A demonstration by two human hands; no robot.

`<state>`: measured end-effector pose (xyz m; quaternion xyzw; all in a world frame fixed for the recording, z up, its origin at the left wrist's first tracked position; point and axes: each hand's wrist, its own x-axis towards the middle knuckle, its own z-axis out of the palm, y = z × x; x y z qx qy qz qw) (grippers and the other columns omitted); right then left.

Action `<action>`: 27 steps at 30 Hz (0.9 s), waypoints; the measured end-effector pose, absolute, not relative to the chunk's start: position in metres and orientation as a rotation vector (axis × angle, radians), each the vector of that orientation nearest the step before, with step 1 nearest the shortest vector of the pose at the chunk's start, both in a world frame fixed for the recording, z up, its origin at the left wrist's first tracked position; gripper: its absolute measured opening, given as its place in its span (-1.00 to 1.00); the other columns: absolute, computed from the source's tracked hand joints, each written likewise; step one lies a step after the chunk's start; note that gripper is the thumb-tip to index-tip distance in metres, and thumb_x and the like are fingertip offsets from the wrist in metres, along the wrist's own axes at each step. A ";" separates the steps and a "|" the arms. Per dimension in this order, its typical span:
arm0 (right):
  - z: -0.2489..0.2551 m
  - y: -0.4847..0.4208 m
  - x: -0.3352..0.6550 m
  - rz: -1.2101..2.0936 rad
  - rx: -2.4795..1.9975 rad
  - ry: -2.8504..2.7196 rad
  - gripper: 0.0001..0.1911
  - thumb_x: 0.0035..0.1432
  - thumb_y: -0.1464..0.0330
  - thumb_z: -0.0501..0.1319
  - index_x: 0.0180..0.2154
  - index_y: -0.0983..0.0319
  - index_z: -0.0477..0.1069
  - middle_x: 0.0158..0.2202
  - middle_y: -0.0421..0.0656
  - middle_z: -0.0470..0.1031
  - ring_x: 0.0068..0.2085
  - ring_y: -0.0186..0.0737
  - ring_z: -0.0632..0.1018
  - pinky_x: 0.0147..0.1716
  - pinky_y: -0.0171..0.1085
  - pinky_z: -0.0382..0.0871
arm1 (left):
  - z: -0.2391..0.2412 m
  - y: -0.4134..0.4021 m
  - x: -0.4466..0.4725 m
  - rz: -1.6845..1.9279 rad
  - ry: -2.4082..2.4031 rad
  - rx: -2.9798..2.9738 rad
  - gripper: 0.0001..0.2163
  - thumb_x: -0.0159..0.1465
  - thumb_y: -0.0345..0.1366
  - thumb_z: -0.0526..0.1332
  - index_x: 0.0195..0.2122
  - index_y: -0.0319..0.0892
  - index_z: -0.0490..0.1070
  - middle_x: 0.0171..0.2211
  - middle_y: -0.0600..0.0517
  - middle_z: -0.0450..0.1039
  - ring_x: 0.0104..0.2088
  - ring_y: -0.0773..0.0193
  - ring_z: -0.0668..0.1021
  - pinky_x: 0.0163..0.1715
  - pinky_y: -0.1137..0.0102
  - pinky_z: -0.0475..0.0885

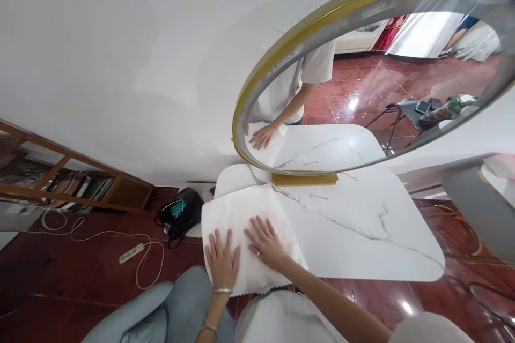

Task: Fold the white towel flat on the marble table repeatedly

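A white cloth [251, 201] with a scalloped edge lies spread over the left end of the white marble-patterned table [354, 241]. My left hand [222, 262] rests flat on the cloth's left part, fingers stretched out and pointing away from me. Beside it, my right hand [267, 244] presses flat on the cloth's middle with its fingers spread; a ring shows on one finger. Neither hand grips anything. Just beyond the cloth stands a round gold-framed mirror [341, 118] on a gold base [304, 178], reflecting my arm and part of the cloth.
A black bag [183, 217] sits on the red tiled floor left of the table. Further left are a white power strip [131, 253] with a trailing cable and a wooden shelf unit [129, 198]. A grey chair [478, 209] stands at the right. The white wall rises behind.
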<state>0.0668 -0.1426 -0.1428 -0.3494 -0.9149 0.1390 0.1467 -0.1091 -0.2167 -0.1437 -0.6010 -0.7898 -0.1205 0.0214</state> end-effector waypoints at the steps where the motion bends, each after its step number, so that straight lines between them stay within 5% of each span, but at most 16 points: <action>1: -0.141 -0.151 0.069 0.409 -0.994 -2.647 -0.42 0.33 0.22 -0.03 0.32 0.07 -0.10 0.37 -0.08 -0.11 0.36 0.03 -0.11 0.27 0.14 -0.07 | -0.143 -0.217 -0.107 -0.377 -2.455 -1.848 -0.54 0.33 -0.12 -0.01 0.22 -0.08 0.23 0.34 -0.12 -0.04 0.34 -0.07 0.00 0.24 -0.06 0.01; 7: -0.122 -0.169 0.064 0.527 -0.806 -2.762 -0.13 0.20 -0.10 -0.05 0.35 0.20 -0.28 0.38 -0.03 -0.29 0.36 0.18 -0.18 0.24 0.28 -0.20 | -0.136 -0.182 -0.125 -0.341 -2.444 -1.913 -0.54 0.28 -0.08 0.09 0.21 0.02 0.25 0.35 -0.10 -0.07 0.33 -0.10 0.02 0.22 -0.05 0.05; 12: -0.127 -0.136 0.048 0.486 -0.933 -2.714 -0.24 0.26 -0.04 -0.10 0.35 0.12 -0.24 0.38 -0.11 -0.24 0.36 0.10 -0.15 0.26 0.22 -0.26 | -0.133 -0.129 -0.148 -0.292 -2.470 -1.974 -0.43 0.19 -0.01 0.21 0.22 0.04 0.22 0.36 -0.09 -0.15 0.33 -0.18 -0.02 0.20 -0.02 0.13; 20: -0.147 -0.081 0.048 0.387 -1.168 -2.623 -0.30 0.27 0.06 -0.02 0.34 0.06 -0.21 0.38 -0.15 -0.20 0.36 0.06 -0.14 0.27 0.20 -0.39 | -0.135 -0.051 -0.129 -0.301 -2.364 -2.086 -0.42 0.23 -0.03 0.18 0.26 -0.01 0.15 0.38 -0.13 -0.24 0.34 -0.21 -0.12 0.24 -0.11 -0.08; 27: -0.142 -0.101 0.068 0.510 -1.034 -2.707 -0.23 0.24 -0.04 -0.05 0.34 0.04 -0.29 0.39 -0.11 -0.30 0.36 0.13 -0.21 0.25 0.24 -0.42 | -0.137 -0.090 -0.124 -0.328 -2.354 -2.137 -0.46 0.26 -0.07 0.15 0.26 -0.04 0.16 0.37 -0.11 -0.20 0.35 -0.15 -0.10 0.25 -0.08 -0.07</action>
